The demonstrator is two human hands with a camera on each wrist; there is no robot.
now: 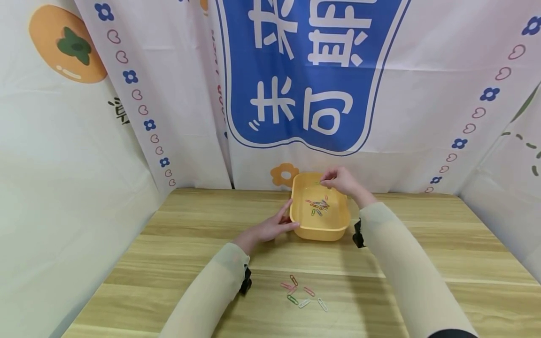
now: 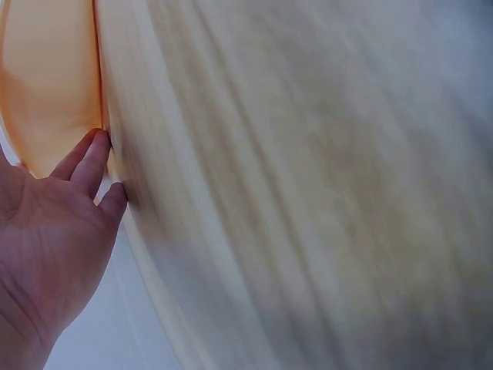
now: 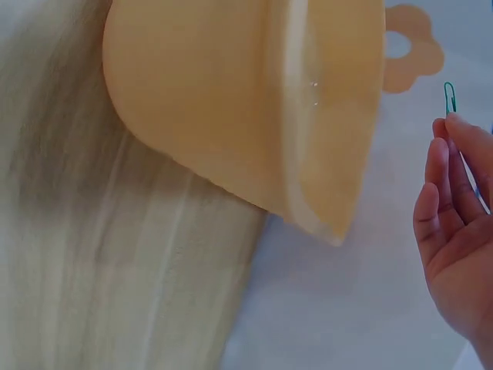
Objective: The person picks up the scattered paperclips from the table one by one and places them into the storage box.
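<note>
A yellow plastic bin (image 1: 322, 234) stands at the back of the wooden table, with several coloured paper clips (image 1: 323, 205) lying on its bottom. My right hand (image 1: 341, 180) is over the bin's far right part. Between its thumb and index fingertip it pinches a green paper clip (image 3: 450, 99), which points up past the fingertips in the right wrist view. At the bin's left side, my left hand (image 1: 270, 228) touches the outer wall with extended fingers, its thumb at the front left corner. The left wrist view shows those fingertips (image 2: 100, 142) against the bin.
Several loose paper clips (image 1: 292, 299), in pink, green, white and brownish orange, lie on the wooden table (image 1: 190, 239) nearer to me. A printed white cloth (image 1: 422, 117) hangs right behind the table's back edge, close to the bin. More cloth hangs at both sides.
</note>
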